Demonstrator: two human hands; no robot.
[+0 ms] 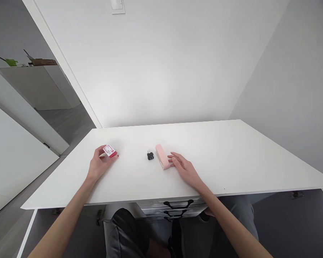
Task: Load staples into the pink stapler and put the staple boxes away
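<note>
The left hand [98, 165] grips a small red-and-white box [110, 151] at the left of a white surface [218, 150]. The right hand [185, 169] is loosely open, fingertips at the right side of a pink stapler [162, 156]; contact is unclear. A small black object [150, 156] sits just left of the stapler, between the hands. The surface's far edge runs along a pale wall [164, 71]; the surface stretches widely rightward.
</note>
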